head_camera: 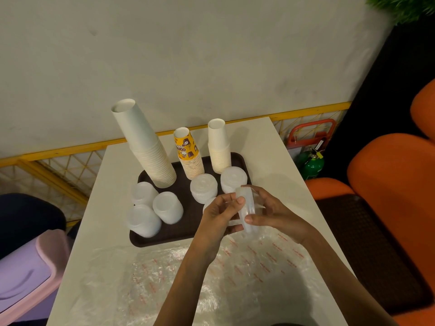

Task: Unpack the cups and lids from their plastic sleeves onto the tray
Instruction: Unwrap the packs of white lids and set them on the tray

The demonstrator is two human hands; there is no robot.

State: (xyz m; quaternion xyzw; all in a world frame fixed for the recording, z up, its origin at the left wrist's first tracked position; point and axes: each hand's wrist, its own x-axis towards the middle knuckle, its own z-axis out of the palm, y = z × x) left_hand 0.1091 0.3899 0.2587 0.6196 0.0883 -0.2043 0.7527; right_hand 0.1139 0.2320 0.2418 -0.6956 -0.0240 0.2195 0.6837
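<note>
Left hand (pixel 220 216) and right hand (pixel 274 212) both curled round clear lid stack (pixel 248 209), held on edge between them, above near corner of tray (pixel 181 231). Lid piles (pixel 203 188) just beyond fingertips. Risks: thin lids fan apart and slip from grip; knuckles knock piles; empty sleeves (pixel 247 278) under wrists snag.

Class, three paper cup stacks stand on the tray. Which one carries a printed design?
The middle stack: its top cup is yellow with brown pictures, while the taller left stack and the right stack are plain and pale.
</note>
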